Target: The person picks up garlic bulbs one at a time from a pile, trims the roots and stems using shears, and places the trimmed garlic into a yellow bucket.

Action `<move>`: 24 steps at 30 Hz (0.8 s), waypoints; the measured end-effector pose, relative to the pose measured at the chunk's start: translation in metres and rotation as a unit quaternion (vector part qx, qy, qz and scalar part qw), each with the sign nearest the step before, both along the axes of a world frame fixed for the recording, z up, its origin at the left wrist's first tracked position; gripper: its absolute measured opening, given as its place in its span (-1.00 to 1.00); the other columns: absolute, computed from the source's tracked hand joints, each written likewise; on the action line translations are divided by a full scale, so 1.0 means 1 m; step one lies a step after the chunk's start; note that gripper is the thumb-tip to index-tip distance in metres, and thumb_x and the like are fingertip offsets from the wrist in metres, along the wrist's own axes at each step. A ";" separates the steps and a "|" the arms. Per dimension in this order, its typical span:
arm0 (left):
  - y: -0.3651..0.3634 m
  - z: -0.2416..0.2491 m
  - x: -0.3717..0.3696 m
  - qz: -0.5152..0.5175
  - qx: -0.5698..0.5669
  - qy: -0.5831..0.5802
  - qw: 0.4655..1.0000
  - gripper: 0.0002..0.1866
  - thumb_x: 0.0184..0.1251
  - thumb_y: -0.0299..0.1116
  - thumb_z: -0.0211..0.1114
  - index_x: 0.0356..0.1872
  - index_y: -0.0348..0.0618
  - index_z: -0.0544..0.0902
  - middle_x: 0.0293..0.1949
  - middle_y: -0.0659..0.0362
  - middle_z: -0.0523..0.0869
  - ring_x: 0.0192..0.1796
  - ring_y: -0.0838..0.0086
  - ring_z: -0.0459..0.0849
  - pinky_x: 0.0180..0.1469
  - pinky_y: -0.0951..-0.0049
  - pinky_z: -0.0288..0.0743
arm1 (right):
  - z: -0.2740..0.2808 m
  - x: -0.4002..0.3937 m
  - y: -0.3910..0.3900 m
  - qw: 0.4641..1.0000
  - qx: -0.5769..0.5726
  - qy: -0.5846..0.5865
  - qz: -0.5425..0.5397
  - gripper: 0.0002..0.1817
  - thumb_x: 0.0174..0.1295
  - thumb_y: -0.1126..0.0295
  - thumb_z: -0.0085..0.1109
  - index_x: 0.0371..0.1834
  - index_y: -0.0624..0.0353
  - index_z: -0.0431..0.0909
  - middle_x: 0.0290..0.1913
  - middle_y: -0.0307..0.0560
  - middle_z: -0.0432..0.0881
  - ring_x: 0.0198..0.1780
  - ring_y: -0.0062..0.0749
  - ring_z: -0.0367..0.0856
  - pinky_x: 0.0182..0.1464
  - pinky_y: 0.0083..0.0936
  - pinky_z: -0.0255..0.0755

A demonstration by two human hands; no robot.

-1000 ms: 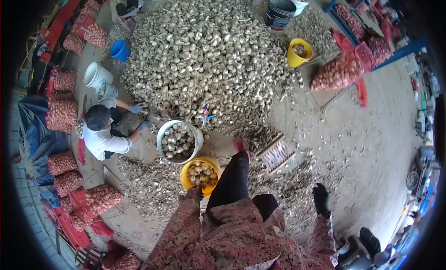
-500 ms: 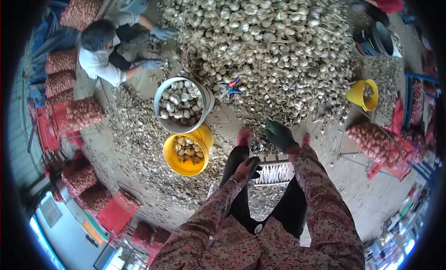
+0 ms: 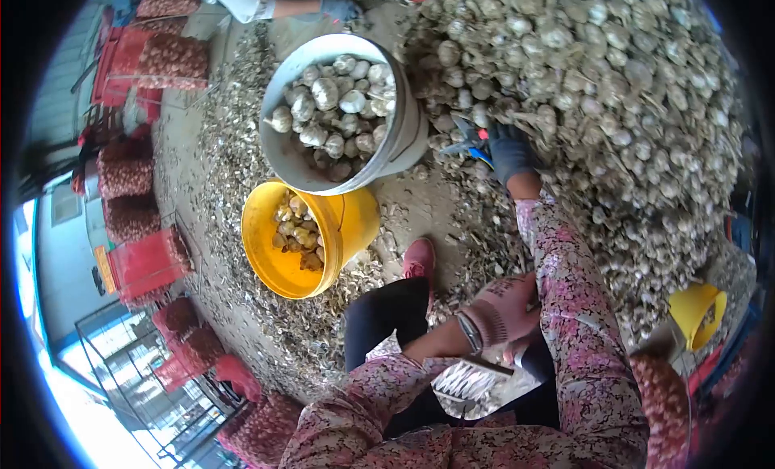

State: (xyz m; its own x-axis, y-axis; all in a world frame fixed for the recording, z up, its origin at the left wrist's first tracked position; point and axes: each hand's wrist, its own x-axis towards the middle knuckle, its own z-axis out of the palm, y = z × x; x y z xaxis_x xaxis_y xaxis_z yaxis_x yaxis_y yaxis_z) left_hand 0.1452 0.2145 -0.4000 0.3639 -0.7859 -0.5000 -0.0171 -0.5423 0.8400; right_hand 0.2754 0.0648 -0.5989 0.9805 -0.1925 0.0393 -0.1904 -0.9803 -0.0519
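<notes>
Right hand (image 3: 510, 152): dark-gloved, at the handles of the shears (image 3: 479, 153); cannot tell whether its fingers grip them.
Left hand (image 3: 502, 307): in a pink-backed glove, beside the right sleeve (image 3: 577, 283); fingers mostly hidden, grip cannot be told.
Shears: at the edge of the garlic pile (image 3: 597, 90), near the white bucket (image 3: 412, 138).
Yellow bucket (image 3: 359, 219): just beside the white one, partly filled.
</notes>
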 end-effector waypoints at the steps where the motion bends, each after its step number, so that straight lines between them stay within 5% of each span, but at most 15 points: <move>1: 0.000 -0.006 0.003 0.012 -0.004 -0.024 1.000 -0.52 0.11 -0.18 0.24 0.01 -0.29 0.50 -0.26 -0.10 0.67 -0.22 0.07 0.67 -0.07 0.22 0.51 | -0.009 0.007 -0.006 0.996 0.055 0.075 -0.005 -0.49 0.17 0.30 -0.03 0.23 0.10 0.35 0.14 -0.07 0.48 0.16 -0.21 0.41 0.20 -0.28 0.27; 3: -0.005 -0.004 0.007 -0.155 0.094 -0.235 0.955 -0.56 0.07 -0.14 0.23 -0.11 -0.27 0.54 -0.34 -0.10 0.68 -0.21 0.09 0.68 -0.10 0.21 0.53 | -0.021 0.006 -0.009 0.999 -0.001 0.011 0.035 -0.51 0.15 0.29 -0.02 0.19 0.09 0.40 0.07 -0.09 0.53 0.12 -0.22 0.45 0.16 -0.30 0.30; 4: -0.007 0.001 0.012 -0.146 0.089 -0.261 0.950 -0.56 0.07 -0.14 0.23 -0.11 -0.27 0.54 -0.34 -0.10 0.68 -0.21 0.09 0.68 -0.10 0.21 0.53 | -0.022 0.007 -0.008 1.000 0.005 0.011 0.022 -0.57 0.10 0.31 0.03 0.09 0.08 0.49 -0.06 -0.04 0.59 0.03 -0.19 0.53 0.08 -0.29 0.37; 7: -0.013 0.015 0.018 -0.185 0.167 -0.233 0.940 -0.54 0.10 -0.03 0.21 -0.14 -0.23 0.58 -0.36 -0.04 0.71 -0.22 0.07 0.70 -0.12 0.15 0.56 | -0.013 -0.014 -0.020 0.997 0.017 0.034 0.068 -0.66 0.08 0.35 0.06 -0.04 0.06 0.56 -0.18 0.01 0.63 -0.10 -0.16 0.60 -0.03 -0.28 0.43; 9: -0.004 0.035 0.015 -0.180 0.231 -0.229 0.928 -0.42 0.16 0.05 0.18 0.03 -0.25 0.50 -0.19 -0.11 0.69 -0.09 0.06 0.67 -0.03 0.18 0.53 | 0.025 -0.057 -0.009 0.992 0.111 0.053 0.027 -0.74 0.09 0.42 0.09 -0.13 0.12 0.57 -0.19 0.13 0.62 -0.15 -0.02 0.60 -0.07 -0.21 0.46; 13: 0.045 -0.058 -0.028 0.082 0.272 -0.433 0.855 -0.11 0.15 0.03 0.23 0.35 -0.38 0.07 0.22 -0.20 0.41 0.18 0.01 0.51 0.17 0.24 0.41 | 0.085 -0.205 0.015 0.957 0.252 -0.076 -0.123 -0.80 0.24 0.32 0.05 -0.16 0.15 0.56 -0.21 0.07 0.64 -0.14 -0.02 0.62 -0.14 -0.19 0.48; 14: 0.048 -0.089 -0.038 0.070 0.258 -0.437 0.859 -0.11 0.15 0.03 0.23 0.35 -0.38 0.07 0.22 -0.20 0.41 0.18 0.01 0.51 0.17 0.24 0.41 | 0.072 -0.232 0.025 0.917 0.347 -0.159 -0.115 -0.78 0.26 0.30 0.07 -0.15 0.18 0.55 -0.20 0.11 0.63 -0.15 -0.02 0.62 -0.13 -0.23 0.47; 15: 0.052 -0.125 -0.047 0.152 0.094 -0.365 0.914 -0.21 0.19 -0.09 0.24 0.32 -0.35 0.15 0.14 -0.18 0.48 0.16 0.06 0.53 0.15 0.26 0.42 | 0.063 -0.253 0.035 0.861 0.435 -0.243 -0.099 -0.76 0.28 0.28 0.08 -0.14 0.21 0.54 -0.19 0.14 0.63 -0.17 -0.03 0.61 -0.12 -0.26 0.47; 16: 0.057 -0.143 -0.056 0.228 -0.069 -0.273 0.932 -0.32 0.23 -0.20 0.25 0.30 -0.32 0.22 0.06 -0.16 0.55 0.15 0.10 0.55 0.12 0.28 0.44 | 0.063 -0.272 0.046 0.861 0.431 -0.250 -0.107 -0.76 0.28 0.28 0.08 -0.14 0.21 0.54 -0.19 0.14 0.63 -0.17 -0.03 0.61 -0.12 -0.26 0.47; 17: 0.059 -0.143 -0.065 0.221 -0.083 -0.013 0.972 -0.40 0.23 -0.33 0.24 0.28 -0.26 0.28 -0.03 -0.14 0.60 0.08 0.10 0.59 0.09 0.27 0.45 | 0.065 -0.288 0.060 0.859 0.430 -0.243 -0.135 -0.74 0.28 0.26 0.10 -0.12 0.21 0.54 -0.20 0.11 0.64 -0.19 -0.13 0.61 -0.12 -0.31 0.46; 18: 0.066 -0.142 -0.082 0.216 -0.086 -0.013 0.973 -0.40 0.23 -0.33 0.24 0.28 -0.26 0.28 -0.03 -0.14 0.60 0.08 0.10 0.59 0.09 0.27 0.45 | 0.067 -0.303 0.072 0.857 0.429 -0.236 -0.159 -0.73 0.28 0.25 0.12 -0.10 0.21 0.54 -0.21 0.08 0.64 -0.22 -0.23 0.60 -0.11 -0.35 0.45; 19: 0.072 -0.141 -0.100 0.181 -0.085 -0.121 0.972 -0.45 0.24 -0.33 0.22 0.25 -0.22 0.32 -0.07 -0.14 0.62 0.04 0.06 0.61 0.06 0.23 0.46 | 0.070 -0.311 0.084 0.796 0.518 -0.270 -0.158 -0.69 0.26 0.18 0.16 -0.12 0.20 0.54 -0.27 -0.06 0.63 -0.25 -0.48 0.53 -0.13 -0.42 0.43; 20: 0.074 -0.135 -0.108 0.146 -0.084 -0.227 0.959 -0.49 0.25 -0.33 0.20 0.23 -0.18 0.36 -0.11 -0.13 0.64 -0.01 0.02 0.63 0.03 0.20 0.48 | 0.095 -0.316 0.096 0.797 0.513 -0.277 -0.159 -0.69 0.26 0.18 0.16 -0.12 0.20 0.54 -0.27 -0.06 0.63 -0.25 -0.48 0.53 -0.13 -0.42 0.43; 22: 0.074 -0.086 -0.105 0.084 0.001 -0.241 0.967 -0.50 0.25 -0.35 0.16 0.24 -0.13 0.35 -0.13 -0.14 0.65 -0.04 -0.02 0.63 -0.03 0.16 0.50 | 0.149 -0.321 0.114 0.754 0.590 -0.170 -0.232 -0.67 0.23 0.13 0.21 -0.15 0.17 0.55 -0.31 -0.21 0.60 -0.24 -0.57 0.48 -0.18 -0.49 0.40; 24: 0.079 -0.090 -0.108 0.081 -0.104 -0.264 0.955 -0.48 0.24 -0.33 0.15 0.25 -0.12 0.33 -0.14 -0.17 0.63 -0.05 -0.05 0.61 -0.05 0.12 0.50 | 0.117 -0.314 0.122 0.732 0.623 -0.197 -0.196 -0.68 0.17 0.12 0.26 -0.21 0.13 0.55 -0.36 -0.28 0.57 -0.29 -0.59 0.48 -0.24 -0.51 0.38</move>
State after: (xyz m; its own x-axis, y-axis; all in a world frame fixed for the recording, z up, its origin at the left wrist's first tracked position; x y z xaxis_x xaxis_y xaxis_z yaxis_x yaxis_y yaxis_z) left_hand 0.0370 0.2934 -0.4897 0.6479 -0.7600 -0.0522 -0.3979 -0.3961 0.8275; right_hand -0.0386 0.1864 -0.4822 0.8007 -0.5822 -0.1409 -0.1740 -0.0010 -0.9847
